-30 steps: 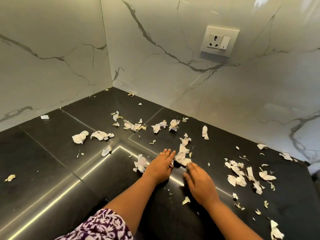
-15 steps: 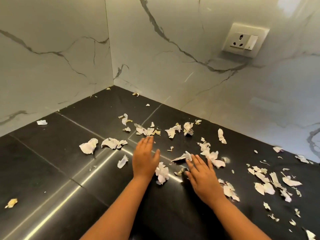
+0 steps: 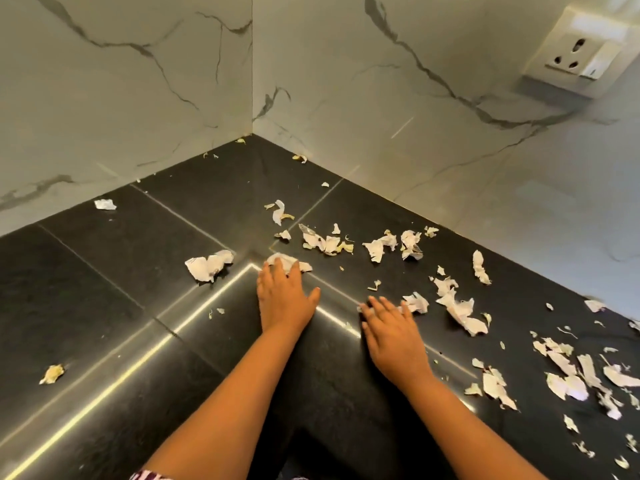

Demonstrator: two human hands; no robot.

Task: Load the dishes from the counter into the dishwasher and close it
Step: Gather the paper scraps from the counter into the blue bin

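Black counter (image 3: 104, 289), left hand (image 3: 284, 301), right hand (image 3: 394, 339), one socket (image 3: 581, 53), dozens of scraps (image 3: 209, 266)

The left grip (image 3: 284, 301) is lying flat on the black table (image 3: 104, 306), its straight fingers (image 3: 273, 277) pressing a crumpled paper scrap (image 3: 303, 265). The right grip (image 3: 394, 337) is resting flat just beside another scrap (image 3: 417, 303). Torn paper bits (image 3: 568, 379) are lying scattered toward the marble wall (image 3: 433, 150).
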